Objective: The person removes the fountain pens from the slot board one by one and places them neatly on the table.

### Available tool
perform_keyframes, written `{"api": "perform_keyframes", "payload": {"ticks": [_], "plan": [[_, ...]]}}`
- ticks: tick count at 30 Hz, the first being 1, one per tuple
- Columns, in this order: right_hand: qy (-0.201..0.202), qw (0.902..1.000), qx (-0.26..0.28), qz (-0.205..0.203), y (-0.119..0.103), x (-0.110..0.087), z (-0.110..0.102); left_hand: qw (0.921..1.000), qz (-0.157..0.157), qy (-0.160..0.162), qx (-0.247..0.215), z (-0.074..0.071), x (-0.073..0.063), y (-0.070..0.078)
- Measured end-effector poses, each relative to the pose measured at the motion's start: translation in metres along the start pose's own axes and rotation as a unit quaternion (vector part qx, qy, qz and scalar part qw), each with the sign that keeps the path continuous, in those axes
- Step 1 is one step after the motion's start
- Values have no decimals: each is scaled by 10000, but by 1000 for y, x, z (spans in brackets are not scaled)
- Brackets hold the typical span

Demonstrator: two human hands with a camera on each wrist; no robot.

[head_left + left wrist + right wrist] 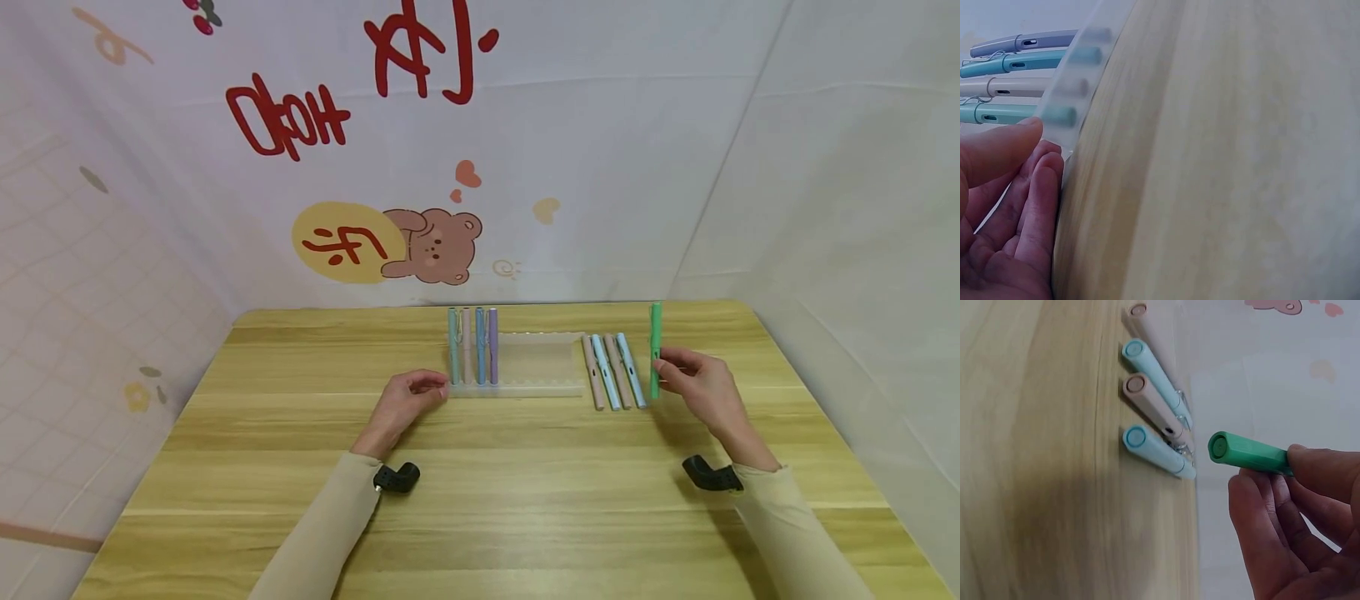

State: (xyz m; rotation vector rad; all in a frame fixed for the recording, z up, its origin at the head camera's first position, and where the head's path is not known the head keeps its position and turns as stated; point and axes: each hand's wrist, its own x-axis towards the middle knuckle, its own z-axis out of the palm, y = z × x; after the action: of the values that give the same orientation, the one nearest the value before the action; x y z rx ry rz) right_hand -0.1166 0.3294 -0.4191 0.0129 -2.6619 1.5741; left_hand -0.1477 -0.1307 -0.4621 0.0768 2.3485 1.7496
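Left hand (pixel 405 407) pinching a corner of a clear plastic tray (pixel 525 391), right hand (pixel 703 390) gripping a green pen (pixel 656 329) raised off the tabletop (pixel 540 500), a person has four capped pens (pixel 481 350) already in the tray, four beige and pale-blue pens (pixel 618 372) left beside it.

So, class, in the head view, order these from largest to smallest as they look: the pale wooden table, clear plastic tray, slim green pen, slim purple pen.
1. Wooden table
2. Clear plastic tray
3. Green pen and purple pen, unranked: the green looks longer, but it is held up and may be nearer the camera.
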Motion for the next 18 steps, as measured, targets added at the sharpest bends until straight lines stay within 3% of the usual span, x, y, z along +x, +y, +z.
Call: {"api": "perform_keyframes", "payload": {"ticks": [12,18], "plan": [[-564,9970,29,530,13,7,-9,10000,-15,9,-12,1,2,2],[-701,9957,-64,601,15,14,-8,9999,-14,-15,-99,0,1,3]]}}
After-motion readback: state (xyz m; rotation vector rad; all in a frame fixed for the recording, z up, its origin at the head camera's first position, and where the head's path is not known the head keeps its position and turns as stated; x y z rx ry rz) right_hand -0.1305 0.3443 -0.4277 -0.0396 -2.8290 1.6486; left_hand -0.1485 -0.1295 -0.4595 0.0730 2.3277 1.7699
